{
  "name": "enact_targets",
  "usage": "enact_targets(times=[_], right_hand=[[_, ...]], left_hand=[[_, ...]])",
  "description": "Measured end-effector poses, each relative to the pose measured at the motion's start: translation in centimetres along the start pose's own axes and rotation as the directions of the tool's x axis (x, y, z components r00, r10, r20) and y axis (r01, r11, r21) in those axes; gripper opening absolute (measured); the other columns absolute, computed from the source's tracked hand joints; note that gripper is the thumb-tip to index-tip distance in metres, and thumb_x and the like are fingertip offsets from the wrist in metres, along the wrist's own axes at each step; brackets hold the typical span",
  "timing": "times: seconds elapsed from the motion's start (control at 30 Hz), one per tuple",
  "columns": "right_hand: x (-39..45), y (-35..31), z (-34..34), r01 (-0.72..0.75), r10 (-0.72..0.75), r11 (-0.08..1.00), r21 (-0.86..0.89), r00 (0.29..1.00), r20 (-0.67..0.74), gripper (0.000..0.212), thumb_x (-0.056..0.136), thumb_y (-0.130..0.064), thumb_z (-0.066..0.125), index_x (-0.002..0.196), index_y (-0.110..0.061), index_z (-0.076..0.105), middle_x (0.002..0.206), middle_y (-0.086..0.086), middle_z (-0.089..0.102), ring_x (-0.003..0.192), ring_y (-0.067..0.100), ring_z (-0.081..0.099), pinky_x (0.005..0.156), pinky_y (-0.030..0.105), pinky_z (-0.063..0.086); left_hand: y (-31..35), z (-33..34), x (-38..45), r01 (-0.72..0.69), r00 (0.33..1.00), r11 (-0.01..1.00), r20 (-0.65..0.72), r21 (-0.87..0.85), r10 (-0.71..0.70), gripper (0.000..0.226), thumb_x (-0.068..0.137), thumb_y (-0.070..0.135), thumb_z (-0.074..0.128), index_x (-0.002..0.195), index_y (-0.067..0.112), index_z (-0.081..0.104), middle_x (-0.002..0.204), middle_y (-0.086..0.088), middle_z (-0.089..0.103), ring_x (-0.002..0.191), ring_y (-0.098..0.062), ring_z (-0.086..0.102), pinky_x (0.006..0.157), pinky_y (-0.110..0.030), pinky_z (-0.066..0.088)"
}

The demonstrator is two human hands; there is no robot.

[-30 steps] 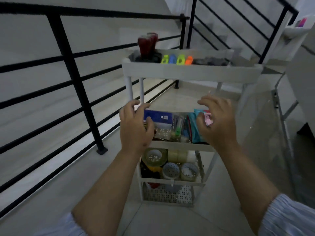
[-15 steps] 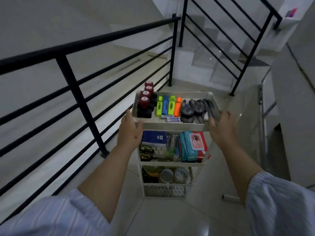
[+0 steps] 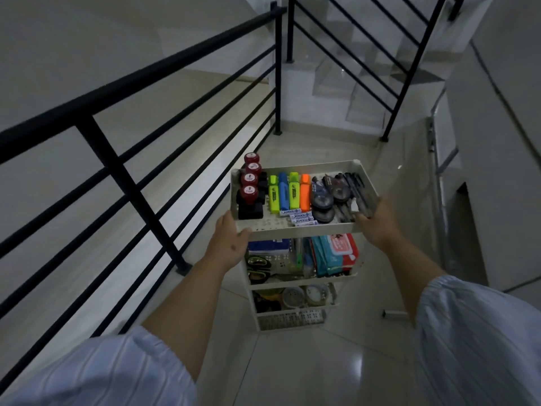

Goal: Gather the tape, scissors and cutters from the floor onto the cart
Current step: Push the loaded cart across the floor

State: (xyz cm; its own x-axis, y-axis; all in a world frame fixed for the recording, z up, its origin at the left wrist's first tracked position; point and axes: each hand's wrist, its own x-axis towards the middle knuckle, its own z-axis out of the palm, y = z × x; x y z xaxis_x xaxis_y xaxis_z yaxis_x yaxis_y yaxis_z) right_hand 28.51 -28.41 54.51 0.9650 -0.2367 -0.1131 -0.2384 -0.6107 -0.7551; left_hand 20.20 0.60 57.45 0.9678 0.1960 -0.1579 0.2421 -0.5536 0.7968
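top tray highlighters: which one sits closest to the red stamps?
The yellow-green highlighter, leftmost of the four on the cart's top tray. It lies right beside the red stamps; the blue, green and orange ones follow to its right.

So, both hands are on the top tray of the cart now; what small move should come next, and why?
Probably roll the cart gently forward. The left hand and right hand grip the top tray at its two near corners, tape rolls already sit on the lowest shelf, and no tape, scissors or cutters are seen on the floor nearby.
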Motion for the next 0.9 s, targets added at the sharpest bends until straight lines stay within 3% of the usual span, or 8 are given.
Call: enact_targets(times=[0.17,0.23,0.3,0.4,0.53,0.7,0.8,0.9], right_hand=[[-0.6,-3.4,-2.6,-0.086,0.086,0.996,0.004,0.995,0.046,0.032,0.075,-0.011,0.072,0.088,-0.006,0.043,0.08,0.004,0.046,0.07,0.017,0.05,0.06,0.032,0.044],[0.1,-2.9,-2.9,-0.1,0.095,0.994,0.05,0.992,0.088,0.035,0.079,-0.006,0.068,0.092,-0.01,0.035,0.076,-0.001,0.042,0.066,0.012,0.045,0.051,0.025,0.035],[0.1,-1.9,-2.8,-0.108,0.089,0.987,0.118,0.983,0.16,0.04,0.083,-0.008,0.063,0.111,-0.01,0.035,0.094,0.008,0.054,0.078,0.019,0.053,0.055,0.025,0.039],[-0.5,-1.3,-3.0,-0.081,0.055,0.984,0.156,0.985,0.165,0.054,0.09,-0.008,0.052,0.137,-0.014,0.027,0.11,0.012,0.056,0.09,0.024,0.056,0.066,0.028,0.044],[-1.5,-1.6,-3.7,-0.031,-0.007,0.983,0.183,0.979,0.205,0.045,0.092,-0.002,0.043,0.134,-0.015,0.035,0.106,0.006,0.053,0.092,0.021,0.054,0.06,0.023,0.042],[-2.3,-1.0,-4.5,-0.06,0.011,0.968,0.245,0.98,0.197,0.031,0.087,-0.004,0.053,0.112,-0.022,0.05,0.102,0.007,0.062,0.093,0.026,0.062,0.075,0.039,0.053],[-3.4,-0.2,-4.9,-0.076,0.039,0.961,0.265,0.989,0.142,0.04,0.086,0.002,0.054,0.121,-0.017,0.051,0.1,0.006,0.062,0.082,0.013,0.06,0.065,0.025,0.049],[-4.5,0.2,-5.2,-0.107,0.089,0.959,0.263,0.993,0.08,0.051,0.086,0.005,0.052,0.132,-0.014,0.044,0.104,0.006,0.061,0.085,0.017,0.059,0.071,0.03,0.05]], left_hand=[[0.3,0.2,1.1,0.097,0.995,0.994,0.041,-0.051,-0.095,0.066,0.082,0.023,0.066,0.135,0.009,0.029,0.139,-0.015,0.042,0.124,-0.027,0.045,0.103,-0.038,0.04],[0.4,0.2,1.5,0.109,0.994,0.991,0.025,-0.079,-0.107,0.066,0.078,0.021,0.072,0.13,0.01,0.033,0.135,-0.016,0.046,0.118,-0.025,0.049,0.098,-0.037,0.043],[0.3,0.2,1.4,0.129,0.991,0.987,0.037,-0.097,-0.125,0.069,0.076,0.019,0.074,0.131,0.012,0.032,0.134,-0.014,0.046,0.116,-0.021,0.048,0.095,-0.033,0.042],[0.2,0.2,1.0,0.138,0.989,0.987,0.063,-0.08,-0.133,0.104,0.059,0.042,0.078,0.141,0.015,0.021,0.141,-0.011,0.041,0.124,-0.023,0.045,0.102,-0.042,0.043],[0.0,0.5,1.6,0.158,0.987,0.985,0.05,-0.067,-0.155,0.111,0.046,0.06,0.071,0.137,0.017,0.024,0.139,-0.013,0.04,0.124,-0.027,0.045,0.104,-0.049,0.043],[0.5,0.5,2.5,0.085,0.993,0.996,0.083,0.007,-0.085,0.099,0.061,0.046,0.076,0.138,0.015,0.023,0.14,-0.015,0.038,0.125,-0.029,0.044,0.105,-0.05,0.041],[0.7,0.6,3.5,0.042,0.988,0.998,0.144,0.044,-0.048,0.105,0.063,0.049,0.075,0.143,0.016,0.016,0.147,-0.014,0.029,0.132,-0.028,0.036,0.11,-0.049,0.035],[1.7,0.8,4.2,0.013,0.972,0.999,0.232,0.052,-0.025,0.109,0.071,0.046,0.073,0.148,0.014,0.003,0.155,-0.012,0.012,0.14,-0.026,0.022,0.116,-0.042,0.024]])
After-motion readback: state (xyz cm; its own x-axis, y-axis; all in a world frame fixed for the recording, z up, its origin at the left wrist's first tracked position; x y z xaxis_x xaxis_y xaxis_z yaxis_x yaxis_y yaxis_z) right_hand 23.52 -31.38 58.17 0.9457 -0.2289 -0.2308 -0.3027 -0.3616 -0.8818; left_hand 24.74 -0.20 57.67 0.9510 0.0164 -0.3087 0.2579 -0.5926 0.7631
